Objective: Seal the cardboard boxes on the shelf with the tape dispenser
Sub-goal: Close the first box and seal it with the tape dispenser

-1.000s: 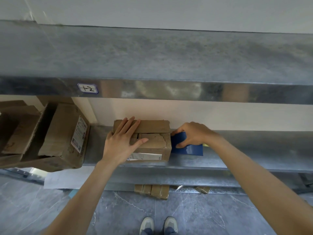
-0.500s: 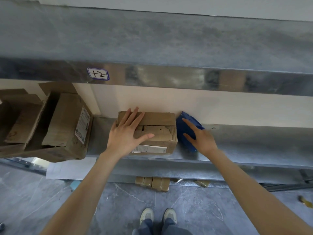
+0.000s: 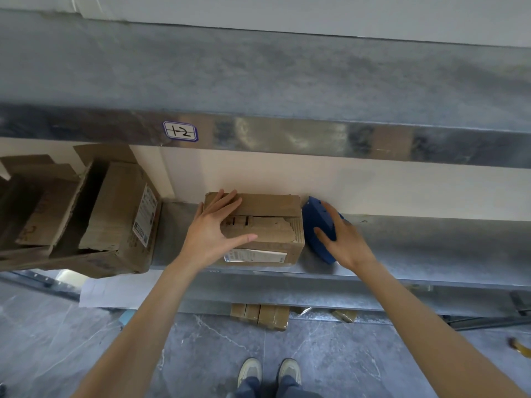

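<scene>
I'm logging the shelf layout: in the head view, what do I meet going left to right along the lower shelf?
open cardboard box → labelled cardboard box → left hand → small cardboard box → blue tape dispenser → right hand

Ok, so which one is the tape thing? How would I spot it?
Find the long grey metal shelf under the "1-2" sticker. A small cardboard box sits on it, with the left hand flat on top. The tape dispenser is just right of that box, under the right hand; it's dark blue, its neighbours brown cardboard.
</scene>
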Demonstrator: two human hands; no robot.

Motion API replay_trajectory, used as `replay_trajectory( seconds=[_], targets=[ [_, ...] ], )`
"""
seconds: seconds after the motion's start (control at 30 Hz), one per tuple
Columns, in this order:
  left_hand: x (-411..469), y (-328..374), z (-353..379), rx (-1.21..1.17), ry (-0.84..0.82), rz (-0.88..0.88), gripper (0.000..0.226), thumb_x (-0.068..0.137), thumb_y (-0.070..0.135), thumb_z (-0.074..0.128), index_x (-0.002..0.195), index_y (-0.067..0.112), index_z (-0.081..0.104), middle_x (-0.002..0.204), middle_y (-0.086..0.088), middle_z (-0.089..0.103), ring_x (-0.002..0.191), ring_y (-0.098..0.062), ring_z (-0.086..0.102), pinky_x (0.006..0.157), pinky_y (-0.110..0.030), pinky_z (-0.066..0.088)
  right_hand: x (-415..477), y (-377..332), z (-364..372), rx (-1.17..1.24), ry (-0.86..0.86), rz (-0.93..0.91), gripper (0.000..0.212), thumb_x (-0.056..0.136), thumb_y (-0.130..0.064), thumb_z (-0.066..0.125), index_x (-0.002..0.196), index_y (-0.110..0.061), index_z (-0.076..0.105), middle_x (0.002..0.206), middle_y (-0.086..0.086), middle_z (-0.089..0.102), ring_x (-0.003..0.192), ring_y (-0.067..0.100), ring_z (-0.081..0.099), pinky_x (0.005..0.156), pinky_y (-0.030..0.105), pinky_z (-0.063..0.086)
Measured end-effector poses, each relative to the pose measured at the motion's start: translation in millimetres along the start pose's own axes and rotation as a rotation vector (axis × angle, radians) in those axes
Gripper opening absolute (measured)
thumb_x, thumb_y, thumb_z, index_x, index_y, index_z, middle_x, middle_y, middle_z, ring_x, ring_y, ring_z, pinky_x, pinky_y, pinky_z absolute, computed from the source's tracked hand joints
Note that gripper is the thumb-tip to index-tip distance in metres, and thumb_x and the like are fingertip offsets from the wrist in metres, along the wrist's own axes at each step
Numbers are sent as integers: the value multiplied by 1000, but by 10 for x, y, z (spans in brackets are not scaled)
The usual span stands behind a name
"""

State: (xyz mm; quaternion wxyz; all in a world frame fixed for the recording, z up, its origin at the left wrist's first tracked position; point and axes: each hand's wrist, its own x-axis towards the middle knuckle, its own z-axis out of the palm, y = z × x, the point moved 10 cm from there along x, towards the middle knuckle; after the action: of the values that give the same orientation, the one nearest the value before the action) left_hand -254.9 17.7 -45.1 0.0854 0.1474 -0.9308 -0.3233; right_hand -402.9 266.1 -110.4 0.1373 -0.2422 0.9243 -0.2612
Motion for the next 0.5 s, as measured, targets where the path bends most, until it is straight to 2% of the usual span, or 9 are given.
replay_trajectory(
  seconds=[0.07, 0.13, 0.23, 0.3, 0.37, 0.43, 0.5],
  targets=[
    [0, -2, -23, 19, -6, 3, 108, 58, 95, 47, 147, 33, 45, 158, 25, 26, 146, 9, 9, 124, -47, 13, 4, -30, -130, -24, 76, 0, 62, 100, -45, 47, 153, -37, 16, 131, 13, 57, 109, 34, 58, 85, 45, 51],
    [1, 4, -48, 79, 11, 23, 103, 61, 93, 47, 147, 37, 45, 157, 26, 28, 145, 9, 12, 121, -45, 22, 0, -126, -277, 6, 166, -12, 56, 101, -44, 46, 151, -34, 24, 127, 9, 53, 112, 29, 53, 85, 42, 50],
    [10, -3, -65, 141, 53, 68, 99, 64, 93, 47, 145, 38, 47, 156, 24, 32, 147, 3, 19, 121, -41, 21, -15, -498, -418, 148, 260, -140, 48, 101, -37, 49, 147, -28, 36, 135, 1, 46, 125, 18, 44, 97, 36, 45],
    [16, -24, -58, 131, 77, 82, 97, 65, 92, 49, 144, 37, 49, 156, 22, 34, 148, 0, 21, 120, -39, 18, -18, -807, -381, 256, 230, -230, 47, 101, -36, 49, 145, -28, 39, 141, -3, 44, 131, 12, 40, 107, 30, 36],
    [3, -30, -49, 101, 107, 102, 94, 66, 90, 53, 143, 36, 50, 155, 21, 37, 148, -1, 22, 120, -37, 18, -15, -1081, -228, 312, 126, -283, 48, 102, -34, 49, 147, -29, 36, 149, -5, 39, 139, 8, 31, 112, 24, 27],
    [-16, -40, -45, 61, 135, 111, 92, 66, 87, 58, 142, 36, 51, 154, 22, 38, 149, 0, 21, 119, -34, 19, -1, -1234, -16, 313, 8, -309, 50, 104, -35, 46, 151, -31, 31, 158, -9, 28, 148, 4, 13, 117, 24, 17],
    [-24, -62, -41, 18, 140, 101, 92, 65, 85, 61, 143, 37, 50, 153, 24, 38, 149, 0, 19, 118, -34, 21, 23, -1247, 123, 300, -46, -312, 51, 105, -39, 41, 153, -33, 28, 161, -14, 21, 149, -1, 2, 119, 26, 12]
  ],
)
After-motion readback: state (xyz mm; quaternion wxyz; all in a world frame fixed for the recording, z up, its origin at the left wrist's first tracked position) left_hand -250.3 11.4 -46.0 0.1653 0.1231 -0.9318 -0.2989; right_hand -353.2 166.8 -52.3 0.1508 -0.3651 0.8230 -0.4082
